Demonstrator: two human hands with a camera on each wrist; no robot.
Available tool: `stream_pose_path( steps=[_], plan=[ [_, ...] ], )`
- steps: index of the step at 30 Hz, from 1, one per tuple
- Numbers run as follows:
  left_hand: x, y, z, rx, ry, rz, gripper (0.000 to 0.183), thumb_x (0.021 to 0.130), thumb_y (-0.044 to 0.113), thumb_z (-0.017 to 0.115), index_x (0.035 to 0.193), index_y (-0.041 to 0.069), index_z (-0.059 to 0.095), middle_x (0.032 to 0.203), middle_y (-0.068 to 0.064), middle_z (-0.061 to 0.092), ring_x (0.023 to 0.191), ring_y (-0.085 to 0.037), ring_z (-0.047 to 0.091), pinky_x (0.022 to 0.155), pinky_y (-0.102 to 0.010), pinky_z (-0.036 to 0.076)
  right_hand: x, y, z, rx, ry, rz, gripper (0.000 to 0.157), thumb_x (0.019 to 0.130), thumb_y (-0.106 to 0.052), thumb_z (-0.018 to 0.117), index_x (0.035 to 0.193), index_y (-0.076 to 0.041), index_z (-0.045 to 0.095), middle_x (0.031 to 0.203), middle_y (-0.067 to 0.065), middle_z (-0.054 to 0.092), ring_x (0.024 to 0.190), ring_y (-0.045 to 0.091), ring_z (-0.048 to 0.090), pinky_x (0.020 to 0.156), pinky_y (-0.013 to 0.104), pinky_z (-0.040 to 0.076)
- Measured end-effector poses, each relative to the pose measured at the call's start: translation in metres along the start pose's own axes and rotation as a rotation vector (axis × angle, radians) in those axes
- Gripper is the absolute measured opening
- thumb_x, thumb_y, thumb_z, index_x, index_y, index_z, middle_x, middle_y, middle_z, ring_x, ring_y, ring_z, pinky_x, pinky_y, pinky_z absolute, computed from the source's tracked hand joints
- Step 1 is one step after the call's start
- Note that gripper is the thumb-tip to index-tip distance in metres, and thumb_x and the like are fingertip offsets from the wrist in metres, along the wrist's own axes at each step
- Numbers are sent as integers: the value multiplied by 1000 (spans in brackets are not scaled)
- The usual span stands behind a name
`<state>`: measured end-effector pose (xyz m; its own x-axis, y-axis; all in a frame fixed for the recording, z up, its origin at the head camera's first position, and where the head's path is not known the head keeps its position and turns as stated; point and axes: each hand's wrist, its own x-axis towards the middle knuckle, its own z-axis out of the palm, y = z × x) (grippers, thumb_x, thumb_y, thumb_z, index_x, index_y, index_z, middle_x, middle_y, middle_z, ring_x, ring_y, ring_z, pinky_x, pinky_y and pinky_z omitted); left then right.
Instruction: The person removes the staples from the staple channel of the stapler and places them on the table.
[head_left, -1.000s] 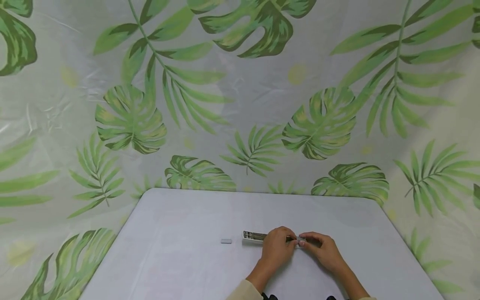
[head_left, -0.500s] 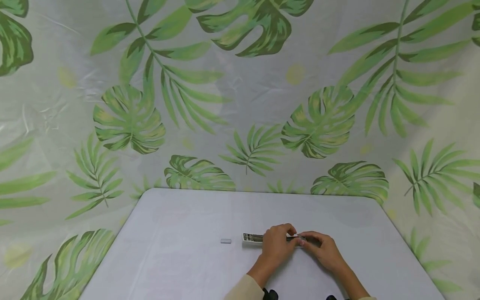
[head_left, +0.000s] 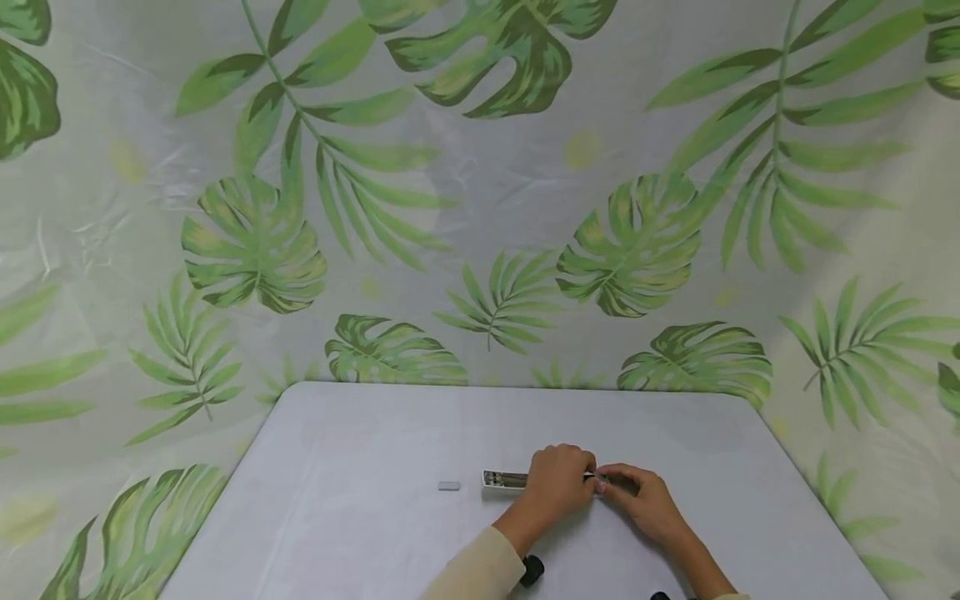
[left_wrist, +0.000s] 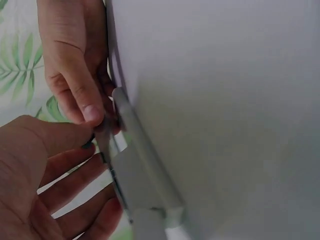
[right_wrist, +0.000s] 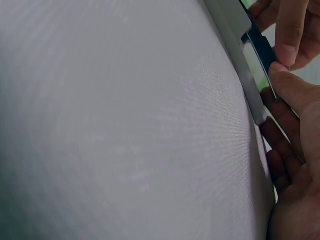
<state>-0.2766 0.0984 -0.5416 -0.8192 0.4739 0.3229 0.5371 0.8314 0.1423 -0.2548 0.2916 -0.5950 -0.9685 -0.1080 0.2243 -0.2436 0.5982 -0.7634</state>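
Observation:
A stapler (head_left: 504, 480) lies on the table with its lid swung open, its long axis running left to right. My left hand (head_left: 558, 485) is curled over its middle and right part, thumb and fingers gripping the magazine. At the right end, my right hand (head_left: 647, 502) pinches the tip of the magazine, its thumb meeting the left thumb. In the right wrist view the dark magazine (right_wrist: 261, 47) stands apart from the stapler's grey base (right_wrist: 240, 65). Whether staples sit between the fingertips is hidden. A small grey strip of staples (head_left: 449, 485) lies left of the stapler.
The white table (head_left: 360, 517) has rounded far corners and a leaf-patterned curtain (head_left: 420, 250) hangs right behind it. A dark round object (head_left: 532, 572) shows beside the left sleeve (head_left: 480, 567).
A grey strip of staples seen between the fingertips a second ago is now mostly hidden. The left fingers have moved slightly right over the stapler; the right hand has barely moved.

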Motion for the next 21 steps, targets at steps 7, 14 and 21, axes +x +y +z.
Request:
stream_pose_path(
  steps=[7,14,21],
  plan=[
    [7,1,-7,83,-115,33,10,89,40,75,82,32,76,77,16,70,66,-9,62,53,-28,47,-1,3,2,0,9,-25,26,92,-32,78,116,-25,77,117,-4,77,115,7,67,99,23,52],
    [3,-2,-5,40,-72,20,7,88,39,75,91,36,80,84,18,73,71,-8,66,55,-28,48,0,1,2,-7,6,9,27,92,-34,78,117,-24,77,117,-3,77,115,7,66,99,26,52],
    [-3,-8,-1,-37,-9,13,8,89,41,76,93,36,81,82,19,73,70,-3,64,54,-23,46,-1,-2,1,-4,-6,18,27,93,-35,77,117,-24,77,117,-4,76,117,11,67,100,30,53]
  ],
)
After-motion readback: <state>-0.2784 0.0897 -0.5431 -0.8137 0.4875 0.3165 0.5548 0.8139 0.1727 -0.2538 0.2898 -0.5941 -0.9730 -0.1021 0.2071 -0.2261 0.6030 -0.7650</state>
